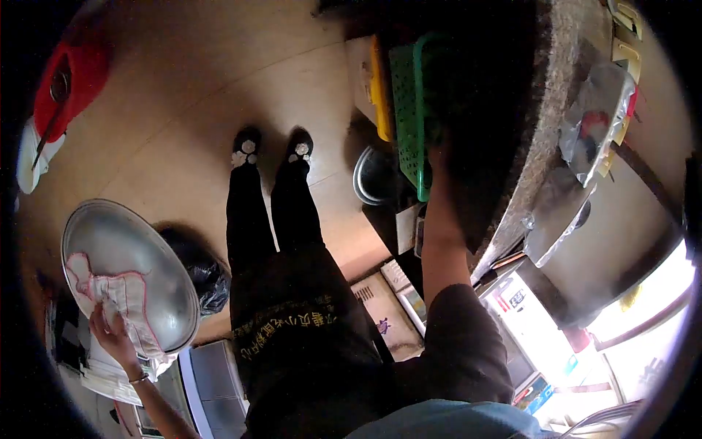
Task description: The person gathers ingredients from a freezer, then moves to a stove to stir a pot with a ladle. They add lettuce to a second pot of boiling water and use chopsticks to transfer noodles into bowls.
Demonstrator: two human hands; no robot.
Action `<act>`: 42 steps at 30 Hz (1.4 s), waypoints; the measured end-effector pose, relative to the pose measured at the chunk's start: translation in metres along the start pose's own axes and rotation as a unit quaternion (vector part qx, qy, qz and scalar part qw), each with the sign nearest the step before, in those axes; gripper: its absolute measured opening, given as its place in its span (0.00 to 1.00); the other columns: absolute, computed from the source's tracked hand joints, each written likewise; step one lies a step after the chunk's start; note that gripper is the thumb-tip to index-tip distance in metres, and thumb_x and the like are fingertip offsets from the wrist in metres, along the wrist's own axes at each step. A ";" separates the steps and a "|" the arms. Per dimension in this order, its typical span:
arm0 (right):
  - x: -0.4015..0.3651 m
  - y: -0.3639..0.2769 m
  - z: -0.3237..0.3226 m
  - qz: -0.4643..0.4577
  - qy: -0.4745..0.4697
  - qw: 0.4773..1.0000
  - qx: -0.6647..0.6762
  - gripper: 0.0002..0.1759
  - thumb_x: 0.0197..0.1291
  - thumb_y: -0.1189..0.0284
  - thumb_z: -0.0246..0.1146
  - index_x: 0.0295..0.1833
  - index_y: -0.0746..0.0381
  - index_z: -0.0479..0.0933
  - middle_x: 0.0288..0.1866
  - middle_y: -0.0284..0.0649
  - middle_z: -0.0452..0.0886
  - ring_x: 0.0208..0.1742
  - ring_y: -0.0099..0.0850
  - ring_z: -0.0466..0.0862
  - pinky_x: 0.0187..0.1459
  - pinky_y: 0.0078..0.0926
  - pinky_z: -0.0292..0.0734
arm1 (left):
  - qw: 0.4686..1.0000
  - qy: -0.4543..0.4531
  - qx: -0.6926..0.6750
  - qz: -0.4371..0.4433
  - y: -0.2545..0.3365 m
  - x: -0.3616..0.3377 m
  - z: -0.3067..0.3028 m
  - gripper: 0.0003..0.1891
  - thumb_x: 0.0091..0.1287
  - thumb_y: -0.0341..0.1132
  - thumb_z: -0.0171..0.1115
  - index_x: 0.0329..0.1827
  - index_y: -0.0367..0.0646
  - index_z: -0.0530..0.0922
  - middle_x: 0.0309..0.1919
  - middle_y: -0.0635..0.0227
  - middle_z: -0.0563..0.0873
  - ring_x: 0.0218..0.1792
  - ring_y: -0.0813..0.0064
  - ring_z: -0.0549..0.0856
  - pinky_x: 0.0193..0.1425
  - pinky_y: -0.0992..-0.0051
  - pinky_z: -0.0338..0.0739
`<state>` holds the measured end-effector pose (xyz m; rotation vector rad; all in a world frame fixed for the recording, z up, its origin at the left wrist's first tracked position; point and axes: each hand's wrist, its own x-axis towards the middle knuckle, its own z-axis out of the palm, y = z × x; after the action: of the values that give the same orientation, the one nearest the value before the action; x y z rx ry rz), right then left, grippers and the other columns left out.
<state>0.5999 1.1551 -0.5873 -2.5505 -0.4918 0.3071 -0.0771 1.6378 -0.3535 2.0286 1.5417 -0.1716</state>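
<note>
On the left, my left hand (111, 336), with a bracelet at the wrist, grips a white cloth with red edging (131, 296). The cloth lies partly inside a wide round metal basin (157, 252) and hangs over its near rim. My right forearm (444, 227) reaches forward into deep shadow beside the counter. The right hand is lost in the dark near a green perforated plastic basket (406, 110), so its fingers and anything in them are hidden.
A black plastic bag (208, 282) sits beside the basin. Near the basket are a yellow-edged container (379, 88) and a dark round bucket (373, 175). A stone counter edge (537, 146) runs along the right, with plastic-wrapped trays (596, 117). A red container (73, 84) stands far left.
</note>
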 end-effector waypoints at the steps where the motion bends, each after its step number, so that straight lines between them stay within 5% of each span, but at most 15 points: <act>1: -0.008 0.032 -0.002 0.103 -0.032 0.978 0.179 0.38 0.46 0.66 0.67 0.63 0.61 0.63 0.60 0.49 0.70 0.60 0.44 0.69 0.60 0.33 0.63 | 0.995 -0.018 0.099 0.001 0.010 0.004 -0.003 0.24 0.60 0.38 0.60 0.57 0.34 0.70 0.54 0.57 0.70 0.56 0.60 0.71 0.59 0.63 0.67; 2: -0.006 0.054 -0.007 0.103 -0.027 0.978 0.181 0.38 0.46 0.66 0.67 0.63 0.61 0.63 0.60 0.49 0.70 0.60 0.44 0.69 0.60 0.33 0.63 | 0.995 -0.017 0.099 0.006 0.005 0.004 -0.005 0.24 0.60 0.38 0.60 0.57 0.34 0.70 0.54 0.57 0.70 0.56 0.60 0.71 0.59 0.63 0.67; 4: 0.008 0.085 -0.016 0.028 -0.028 0.958 -0.284 0.32 0.51 0.58 0.63 0.59 0.63 0.68 0.56 0.49 0.72 0.56 0.42 0.73 0.57 0.34 0.67 | 1.000 -0.012 0.005 -0.023 -0.008 0.003 -0.005 0.24 0.60 0.38 0.60 0.56 0.34 0.70 0.53 0.56 0.71 0.56 0.60 0.71 0.58 0.63 0.67; 5: 0.015 0.073 -0.015 0.029 -0.029 0.942 -0.332 0.32 0.51 0.58 0.63 0.59 0.63 0.68 0.56 0.49 0.72 0.55 0.42 0.74 0.57 0.34 0.67 | 1.000 -0.010 0.003 -0.018 0.002 0.008 -0.004 0.24 0.60 0.38 0.60 0.56 0.34 0.70 0.53 0.56 0.71 0.56 0.60 0.71 0.58 0.63 0.67; 14: 0.020 0.053 0.005 0.111 -0.069 0.945 -0.301 0.32 0.53 0.55 0.61 0.59 0.63 0.68 0.57 0.49 0.72 0.53 0.41 0.75 0.54 0.34 0.69 | 0.999 0.010 -0.002 0.036 0.042 0.022 -0.006 0.20 0.59 0.28 0.58 0.55 0.34 0.70 0.51 0.61 0.71 0.55 0.65 0.71 0.60 0.68 0.65; 16: 0.009 0.087 -0.016 0.150 0.015 0.983 -0.107 0.35 0.55 0.55 0.60 0.64 0.62 0.62 0.58 0.47 0.71 0.52 0.41 0.75 0.53 0.33 0.70 | 0.997 0.010 0.003 0.073 0.047 0.025 -0.006 0.20 0.59 0.28 0.59 0.54 0.34 0.70 0.50 0.61 0.72 0.55 0.66 0.71 0.60 0.70 0.65; 17: 0.004 0.118 -0.021 0.152 0.013 0.983 -0.107 0.35 0.55 0.55 0.60 0.64 0.62 0.62 0.58 0.47 0.71 0.52 0.41 0.75 0.53 0.33 0.70 | 0.997 0.008 0.004 0.072 0.051 0.025 -0.007 0.20 0.59 0.28 0.59 0.54 0.34 0.70 0.50 0.61 0.72 0.55 0.66 0.71 0.60 0.70 0.65; 19: -0.002 0.169 -0.025 0.206 0.186 0.958 -0.070 0.34 0.57 0.56 0.58 0.65 0.63 0.60 0.57 0.45 0.72 0.52 0.40 0.75 0.52 0.33 0.70 | 0.997 0.006 0.011 0.070 0.063 0.028 -0.009 0.19 0.58 0.28 0.59 0.53 0.34 0.70 0.50 0.61 0.72 0.53 0.66 0.72 0.59 0.70 0.65; 22: -0.010 -0.060 -0.041 0.226 0.221 0.919 0.235 0.29 0.60 0.57 0.55 0.62 0.62 0.65 0.55 0.42 0.73 0.53 0.37 0.74 0.50 0.32 0.71 | 0.994 0.002 0.065 0.083 0.077 0.030 -0.013 0.19 0.57 0.27 0.59 0.53 0.34 0.70 0.50 0.61 0.72 0.52 0.65 0.72 0.58 0.70 0.65; 27: -0.004 -0.020 -0.053 0.263 0.304 0.854 0.330 0.27 0.60 0.59 0.55 0.60 0.62 0.66 0.55 0.42 0.74 0.52 0.36 0.74 0.49 0.31 0.72 | 0.994 0.020 0.031 0.107 0.094 0.027 -0.021 0.19 0.56 0.26 0.58 0.52 0.34 0.70 0.48 0.61 0.72 0.52 0.66 0.72 0.57 0.72 0.65; 31: -0.003 0.018 -0.056 0.304 0.241 0.830 0.400 0.25 0.60 0.60 0.55 0.59 0.61 0.68 0.54 0.41 0.74 0.51 0.35 0.74 0.48 0.30 0.72 | 0.992 0.029 0.032 0.116 0.100 0.024 -0.020 0.19 0.55 0.25 0.58 0.52 0.34 0.70 0.48 0.62 0.72 0.52 0.67 0.71 0.58 0.72 0.63; 38: 0.034 0.121 0.005 0.354 -0.009 0.816 0.457 0.22 0.60 0.63 0.54 0.58 0.60 0.70 0.53 0.40 0.75 0.49 0.32 0.74 0.46 0.28 0.73 | 0.988 0.038 0.055 0.139 0.107 0.020 -0.016 0.20 0.53 0.24 0.58 0.51 0.35 0.71 0.47 0.62 0.72 0.52 0.66 0.72 0.59 0.72 0.62; 39: 0.044 0.005 -0.004 0.382 -0.051 0.825 0.414 0.20 0.60 0.65 0.53 0.56 0.61 0.72 0.52 0.39 0.75 0.48 0.33 0.75 0.49 0.30 0.72 | 0.988 0.040 0.056 0.138 0.109 0.018 -0.015 0.20 0.53 0.24 0.58 0.51 0.35 0.71 0.47 0.62 0.72 0.52 0.66 0.72 0.59 0.72 0.62; 40: 0.053 0.028 0.014 0.382 -0.053 0.824 0.415 0.20 0.60 0.65 0.53 0.56 0.61 0.72 0.52 0.39 0.75 0.48 0.33 0.75 0.49 0.30 0.72 | 0.989 0.041 0.057 0.127 0.110 0.016 -0.014 0.20 0.52 0.23 0.58 0.50 0.35 0.71 0.47 0.62 0.72 0.52 0.66 0.72 0.59 0.72 0.63; 42: 0.081 0.091 0.060 0.039 -0.160 0.973 0.163 0.20 0.61 0.65 0.52 0.56 0.61 0.72 0.50 0.38 0.76 0.46 0.32 0.75 0.49 0.31 0.71 | 0.991 0.044 0.059 0.115 0.110 0.012 -0.013 0.19 0.52 0.23 0.58 0.50 0.35 0.71 0.46 0.62 0.72 0.51 0.66 0.72 0.59 0.72 0.63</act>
<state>0.6809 1.1418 -0.6962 -2.2095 -0.4181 0.7702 0.0244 1.6367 -0.3072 2.3166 1.3635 -0.0844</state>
